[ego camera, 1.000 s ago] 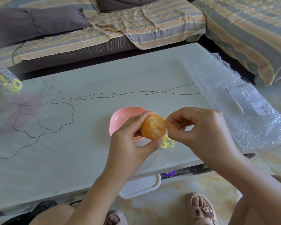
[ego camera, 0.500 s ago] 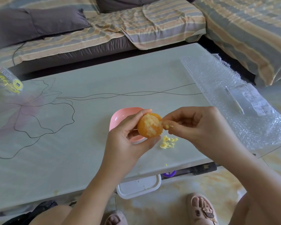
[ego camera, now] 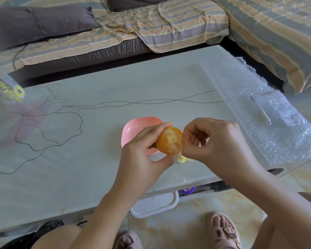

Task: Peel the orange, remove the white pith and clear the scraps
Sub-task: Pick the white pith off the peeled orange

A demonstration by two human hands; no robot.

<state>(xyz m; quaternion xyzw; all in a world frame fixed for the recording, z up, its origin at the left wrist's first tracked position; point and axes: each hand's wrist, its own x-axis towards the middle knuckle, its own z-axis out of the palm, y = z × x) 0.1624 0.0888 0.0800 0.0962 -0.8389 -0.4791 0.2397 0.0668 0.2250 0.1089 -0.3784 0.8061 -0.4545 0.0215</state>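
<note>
Two sets of fingertips on orange (ego camera: 169, 141), frame centre. Left hand (ego camera: 142, 157) clamped round it, thumb below, fingers on top. Right hand (ego camera: 215, 141) curled, thumb and forefinger closed together at its right edge, apparently pinching pith. Held above table (ego camera: 79, 177), overlapping pink bowl (ego camera: 133, 128).

Likely risks: squeezing too hard, bursting soft segments; tugging sharply, tearing membrane.

Round fruit, mostly bare, pale fibrous streaks. Crumbly yellow scraps (ego camera: 184, 159) on glossy tabletop. Smooth bowl. Crinkly bubble wrap (ego camera: 250, 97), right of frame.
</note>
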